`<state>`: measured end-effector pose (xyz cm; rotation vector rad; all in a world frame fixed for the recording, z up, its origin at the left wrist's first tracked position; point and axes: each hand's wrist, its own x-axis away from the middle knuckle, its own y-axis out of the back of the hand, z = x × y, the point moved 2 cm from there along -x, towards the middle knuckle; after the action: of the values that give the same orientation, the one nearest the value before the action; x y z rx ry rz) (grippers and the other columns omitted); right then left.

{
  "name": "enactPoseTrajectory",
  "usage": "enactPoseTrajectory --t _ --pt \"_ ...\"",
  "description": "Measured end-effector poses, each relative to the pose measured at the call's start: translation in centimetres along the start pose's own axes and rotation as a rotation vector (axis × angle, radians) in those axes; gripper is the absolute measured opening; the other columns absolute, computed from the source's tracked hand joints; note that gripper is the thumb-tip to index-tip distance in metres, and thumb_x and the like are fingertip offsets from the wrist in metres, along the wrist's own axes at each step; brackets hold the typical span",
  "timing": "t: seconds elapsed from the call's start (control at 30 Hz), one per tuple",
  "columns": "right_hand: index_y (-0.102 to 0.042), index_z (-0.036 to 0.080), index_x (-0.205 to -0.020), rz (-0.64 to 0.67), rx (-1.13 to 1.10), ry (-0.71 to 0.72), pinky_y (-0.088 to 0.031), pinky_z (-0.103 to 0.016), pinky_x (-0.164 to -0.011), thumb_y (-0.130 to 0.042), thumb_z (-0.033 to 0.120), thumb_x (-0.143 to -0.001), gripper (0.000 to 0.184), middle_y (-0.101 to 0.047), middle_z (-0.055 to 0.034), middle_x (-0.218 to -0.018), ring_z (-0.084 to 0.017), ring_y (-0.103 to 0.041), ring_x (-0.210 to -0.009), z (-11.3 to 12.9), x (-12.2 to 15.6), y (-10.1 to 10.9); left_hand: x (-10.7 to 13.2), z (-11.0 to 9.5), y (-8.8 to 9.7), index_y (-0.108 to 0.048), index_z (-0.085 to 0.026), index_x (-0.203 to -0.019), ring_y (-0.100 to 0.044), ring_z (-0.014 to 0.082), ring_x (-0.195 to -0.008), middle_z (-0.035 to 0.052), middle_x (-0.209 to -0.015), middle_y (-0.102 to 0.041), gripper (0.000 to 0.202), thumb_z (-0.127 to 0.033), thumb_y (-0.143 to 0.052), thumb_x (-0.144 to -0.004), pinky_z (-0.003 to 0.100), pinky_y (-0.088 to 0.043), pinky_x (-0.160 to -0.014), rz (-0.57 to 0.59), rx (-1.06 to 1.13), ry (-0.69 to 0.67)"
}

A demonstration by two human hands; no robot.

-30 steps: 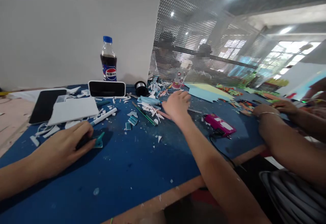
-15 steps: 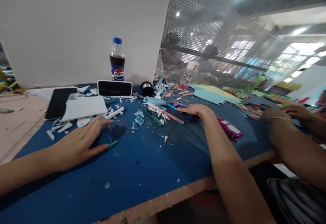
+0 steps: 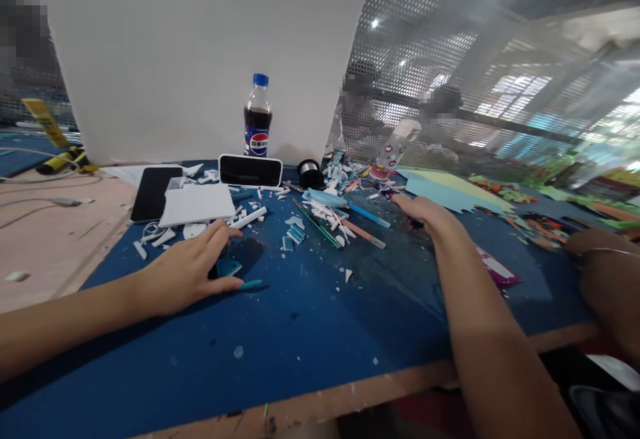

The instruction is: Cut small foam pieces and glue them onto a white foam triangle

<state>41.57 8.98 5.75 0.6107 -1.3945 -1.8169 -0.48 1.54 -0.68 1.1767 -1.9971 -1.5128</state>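
Observation:
My left hand (image 3: 193, 271) rests low over the blue mat, its thumb and fingers apart. A small teal piece (image 3: 229, 267) shows in the gap between them, and a thin teal point (image 3: 250, 285) sticks out at the thumb's tip. My right hand (image 3: 424, 214) reaches into the clutter with its index finger stretched out. Something dark blue (image 3: 415, 224) shows under it, partly hidden. To its left lie a blue stick-like tool (image 3: 369, 214), a pinkish stick (image 3: 365, 233) and a thin green stick (image 3: 320, 226), beside white and teal scraps.
A white board (image 3: 197, 206) partly covers a black phone (image 3: 153, 192); another phone (image 3: 250, 171) leans before a cola bottle (image 3: 258, 119). Nearby are a wire spool (image 3: 310, 174), a tilted clear bottle (image 3: 395, 149), light-blue sheets (image 3: 445, 189) and a magenta pack (image 3: 500, 269). Another person's arm (image 3: 603, 279) is at right.
The view has swung left, so everything appears further right. My right hand has moved off the blue tool, which shows at greater length. My left hand stays around the teal piece.

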Motion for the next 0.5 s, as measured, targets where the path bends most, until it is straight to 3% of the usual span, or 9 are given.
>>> enactPoseTrajectory --t 0.17,0.33,0.5 --pt "-0.065 0.008 -0.094 0.01 -0.028 -0.037 -0.044 -0.03 -0.05 -0.037 0.05 -0.09 0.05 -0.065 -0.0162 -0.069 -0.024 -0.064 -0.058 0.5 0.2 -0.3 0.0 0.1 0.0 -0.045 -0.021 -0.124 -0.063 0.0269 -0.094 0.0113 -0.116 -0.055 0.057 -0.059 -0.051 -0.082 0.035 -0.05 -0.074 0.016 0.025 -0.002" --pt "-0.067 0.011 -0.09 0.064 0.023 0.0 -0.046 -0.03 -0.053 -0.041 0.048 -0.088 0.046 -0.067 -0.0156 -0.071 -0.025 -0.066 -0.062 1.2 0.4 -1.7 0.0 -0.1 0.3 -0.043 -0.02 -0.126 -0.062 0.0271 -0.095 0.0123 -0.118 -0.054 0.058 -0.061 -0.048 -0.084 0.036 -0.05 -0.076 0.034 -0.002 -0.009" --pt "-0.069 0.01 -0.093 0.019 0.16 0.049 -0.049 -0.039 -0.075 -0.055 0.044 -0.08 0.04 -0.067 -0.0233 -0.099 -0.036 -0.064 -0.096 2.1 0.3 -2.8 0.3 -0.6 0.6 -0.046 -0.019 -0.124 -0.063 0.0254 -0.089 0.0161 -0.125 -0.053 0.05 -0.052 -0.043 -0.087 0.036 -0.05 -0.075 -0.018 -0.076 -0.078"
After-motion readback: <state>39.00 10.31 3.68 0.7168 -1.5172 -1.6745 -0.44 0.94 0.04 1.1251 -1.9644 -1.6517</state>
